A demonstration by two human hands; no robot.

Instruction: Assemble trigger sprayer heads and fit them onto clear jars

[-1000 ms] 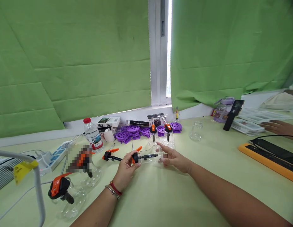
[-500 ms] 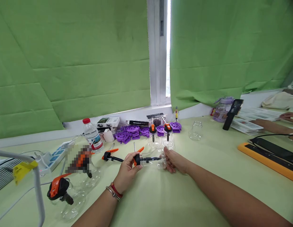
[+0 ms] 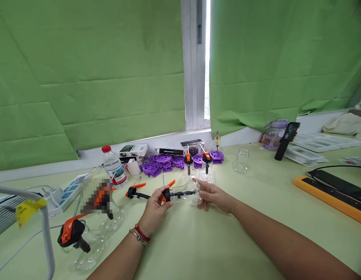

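Note:
A clear plastic spray bottle (image 3: 186,193) lies on its side between my hands, just above the pale green table (image 3: 215,241). My left hand (image 3: 156,207) pinches its black and orange spray head (image 3: 167,192). My right hand (image 3: 213,195) is wrapped round the bottle's base. A loose spray head (image 3: 135,191) with an orange trigger lies on the table left of my left hand. Two upright spray bottles (image 3: 198,166) stand just behind my hands.
Purple plastic discs (image 3: 163,162), small boxes (image 3: 133,150) and a water bottle (image 3: 114,166) line the back edge. More clear spray bottles (image 3: 81,241) stand at the left near a power strip (image 3: 62,194). An empty clear bottle (image 3: 241,161), a yellow-edged tray (image 3: 329,194) and paper stacks lie at the right.
My hands have turned and shifted the bottle slightly, staying in the same place. Another person's hand at the far right has withdrawn out of view.

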